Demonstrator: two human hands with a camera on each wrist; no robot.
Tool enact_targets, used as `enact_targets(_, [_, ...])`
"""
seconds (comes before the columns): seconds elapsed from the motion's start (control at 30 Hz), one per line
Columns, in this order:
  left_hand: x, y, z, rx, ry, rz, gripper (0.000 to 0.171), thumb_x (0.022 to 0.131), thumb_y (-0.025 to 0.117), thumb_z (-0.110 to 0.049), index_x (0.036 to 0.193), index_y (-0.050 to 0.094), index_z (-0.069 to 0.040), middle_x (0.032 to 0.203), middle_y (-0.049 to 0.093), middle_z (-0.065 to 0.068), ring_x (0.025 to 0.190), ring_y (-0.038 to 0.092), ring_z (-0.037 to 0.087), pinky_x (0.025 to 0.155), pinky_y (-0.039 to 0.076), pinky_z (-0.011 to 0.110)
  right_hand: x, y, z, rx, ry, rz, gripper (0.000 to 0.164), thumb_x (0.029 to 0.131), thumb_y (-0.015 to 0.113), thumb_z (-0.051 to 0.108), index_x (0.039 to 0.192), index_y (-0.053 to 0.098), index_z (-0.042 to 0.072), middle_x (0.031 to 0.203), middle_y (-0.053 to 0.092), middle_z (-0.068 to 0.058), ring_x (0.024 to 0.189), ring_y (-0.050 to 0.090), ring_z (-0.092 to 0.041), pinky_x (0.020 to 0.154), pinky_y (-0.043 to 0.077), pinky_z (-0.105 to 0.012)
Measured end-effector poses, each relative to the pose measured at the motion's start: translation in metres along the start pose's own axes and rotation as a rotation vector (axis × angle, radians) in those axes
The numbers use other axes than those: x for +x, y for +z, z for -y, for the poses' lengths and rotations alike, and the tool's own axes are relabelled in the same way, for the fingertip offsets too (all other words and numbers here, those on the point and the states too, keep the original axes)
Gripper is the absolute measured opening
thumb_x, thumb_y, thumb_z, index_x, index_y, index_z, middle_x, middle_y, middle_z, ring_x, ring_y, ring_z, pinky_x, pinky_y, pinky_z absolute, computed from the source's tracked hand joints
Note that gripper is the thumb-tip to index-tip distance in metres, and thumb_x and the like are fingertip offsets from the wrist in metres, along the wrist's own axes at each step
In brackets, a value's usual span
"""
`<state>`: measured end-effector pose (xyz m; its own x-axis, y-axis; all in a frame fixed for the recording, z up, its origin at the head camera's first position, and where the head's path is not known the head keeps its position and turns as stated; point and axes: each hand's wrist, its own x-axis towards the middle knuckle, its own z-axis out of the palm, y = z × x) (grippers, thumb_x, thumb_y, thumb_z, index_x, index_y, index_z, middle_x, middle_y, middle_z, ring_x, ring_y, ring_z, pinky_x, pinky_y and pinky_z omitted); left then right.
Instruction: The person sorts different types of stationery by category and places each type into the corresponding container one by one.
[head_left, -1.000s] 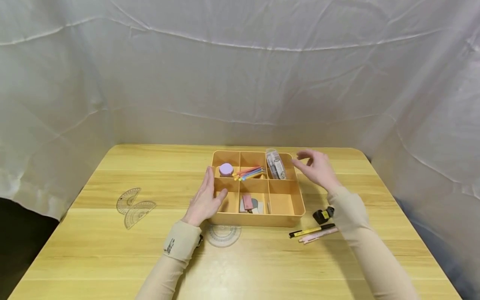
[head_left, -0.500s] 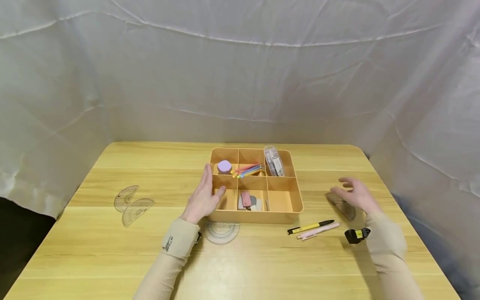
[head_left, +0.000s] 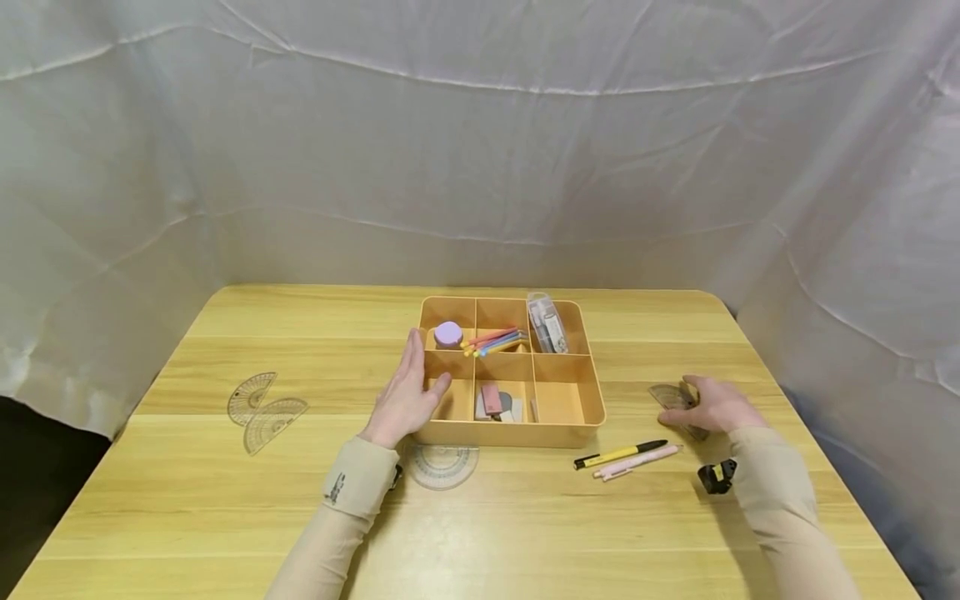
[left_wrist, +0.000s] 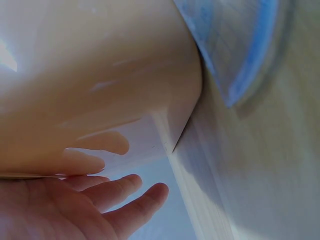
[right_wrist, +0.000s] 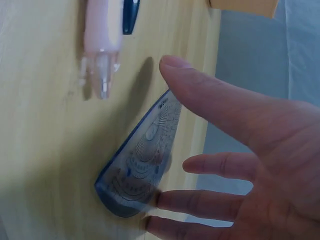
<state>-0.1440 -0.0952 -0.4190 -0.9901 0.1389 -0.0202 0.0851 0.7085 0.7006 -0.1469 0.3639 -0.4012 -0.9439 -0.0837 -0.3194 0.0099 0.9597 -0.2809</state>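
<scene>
My left hand [head_left: 407, 400] rests against the left side of an orange six-compartment organizer box [head_left: 510, 435], its fingers straight along the outer wall and its thumb over the rim. At the right of the table, my right hand [head_left: 716, 406] reaches down over a clear protractor [head_left: 667, 396]. In the right wrist view, thumb and fingers are spread around that protractor [right_wrist: 142, 155]; some fingertips are at its edge, and whether they touch it is unclear. Another protractor [head_left: 444, 467] lies at the box's front edge, partly under the left forearm's side.
Two overlapping protractors [head_left: 276, 421] lie at the left. A yellow pen [head_left: 618, 455] and a pink pen [head_left: 637, 462] lie right of the box. The box holds a purple-lidded round item [head_left: 448, 335], several colored sticks [head_left: 495, 341], a clear case [head_left: 547, 323] and erasers [head_left: 491, 399].
My right hand has moved from beside the box's back right corner, rightward and toward me, and down to the right-hand protractor. My left hand has stayed at the box.
</scene>
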Motion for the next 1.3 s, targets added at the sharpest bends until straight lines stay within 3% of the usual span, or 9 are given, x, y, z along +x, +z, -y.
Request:
enact_targets(0.13, [-0.001, 0.000, 0.000, -0.005, -0.002, -0.003, 0.089, 0.103, 0.052, -0.037, 0.161, -0.007, -0.006, 0.171, -0.010, 0.008, 0.156, 0.015, 0.035, 0.123, 0.027, 0.055, -0.001, 0.000, 0.004, -0.020, -0.025, -0.020, 0.101, 0.081, 0.080, 0.050, 0.142, 0.038, -0.019, 0.130, 0.054, -0.042, 0.117, 0.053, -0.059, 0.094, 0.048, -0.066])
enact_targets(0.27, [-0.001, 0.000, -0.001, -0.009, -0.004, -0.006, 0.089, 0.103, 0.052, -0.037, 0.161, -0.007, -0.006, 0.171, -0.010, 0.008, 0.156, 0.016, 0.036, 0.123, 0.028, 0.055, 0.001, -0.001, 0.006, -0.030, -0.028, -0.041, 0.081, 0.079, 0.084, 0.042, 0.126, 0.052, -0.017, 0.107, 0.065, -0.033, 0.095, 0.062, -0.046, 0.081, 0.053, -0.057])
enact_targets(0.43, [-0.001, 0.001, 0.000, -0.008, -0.007, -0.005, 0.089, 0.102, 0.052, -0.037, 0.161, -0.007, -0.006, 0.171, -0.009, 0.008, 0.155, 0.017, 0.037, 0.122, 0.029, 0.057, 0.003, 0.001, 0.007, -0.027, -0.022, -0.065, 0.052, 0.078, 0.085, 0.035, 0.098, 0.061, -0.007, 0.084, 0.064, -0.017, 0.074, 0.054, -0.027, 0.065, 0.047, -0.040])
enact_targets(0.67, [0.000, 0.001, 0.001, -0.013, -0.007, -0.007, 0.089, 0.102, 0.052, -0.037, 0.161, -0.008, -0.007, 0.171, -0.009, 0.008, 0.156, 0.015, 0.035, 0.124, 0.026, 0.054, 0.005, 0.003, 0.008, -0.026, -0.024, -0.114, 0.039, 0.077, 0.087, 0.029, 0.081, 0.060, 0.001, 0.073, 0.057, -0.009, 0.068, 0.049, -0.024, 0.060, 0.039, -0.034])
enact_targets(0.77, [0.000, 0.001, 0.001, -0.012, -0.006, -0.008, 0.089, 0.102, 0.052, -0.037, 0.161, -0.008, -0.007, 0.171, -0.009, 0.008, 0.156, 0.015, 0.034, 0.124, 0.025, 0.053, 0.006, 0.002, 0.010, -0.030, -0.017, -0.126, 0.045, 0.076, 0.087, 0.027, 0.092, 0.064, -0.008, 0.081, 0.063, -0.020, 0.073, 0.055, -0.032, 0.064, 0.046, -0.041])
enact_targets(0.83, [0.000, 0.000, 0.001, -0.012, -0.007, -0.008, 0.089, 0.102, 0.052, -0.038, 0.161, -0.008, -0.007, 0.171, -0.009, 0.008, 0.156, 0.015, 0.034, 0.125, 0.025, 0.053, 0.006, 0.001, 0.012, -0.034, -0.008, -0.128, 0.058, 0.076, 0.088, 0.026, 0.107, 0.063, -0.016, 0.097, 0.066, -0.032, 0.083, 0.061, -0.043, 0.073, 0.052, -0.051])
enact_targets(0.93, [0.000, 0.000, 0.000, -0.013, -0.007, -0.008, 0.089, 0.102, 0.052, -0.038, 0.161, -0.007, -0.007, 0.171, -0.009, 0.008, 0.156, 0.015, 0.034, 0.124, 0.025, 0.054, 0.006, 0.000, 0.014, -0.038, -0.003, -0.127, 0.075, 0.075, 0.088, 0.024, 0.127, 0.054, -0.019, 0.123, 0.059, -0.042, 0.104, 0.060, -0.056, 0.088, 0.051, -0.063])
enact_targets(1.3, [0.000, 0.000, 0.000, -0.019, -0.010, -0.006, 0.089, 0.102, 0.052, -0.038, 0.161, -0.008, -0.008, 0.171, -0.009, 0.008, 0.156, 0.014, 0.034, 0.125, 0.024, 0.054, 0.009, -0.001, 0.013, -0.045, -0.019, -0.124, 0.075, 0.076, 0.087, 0.022, 0.128, 0.054, -0.019, 0.127, 0.057, -0.041, 0.110, 0.056, -0.060, 0.092, 0.049, -0.066])
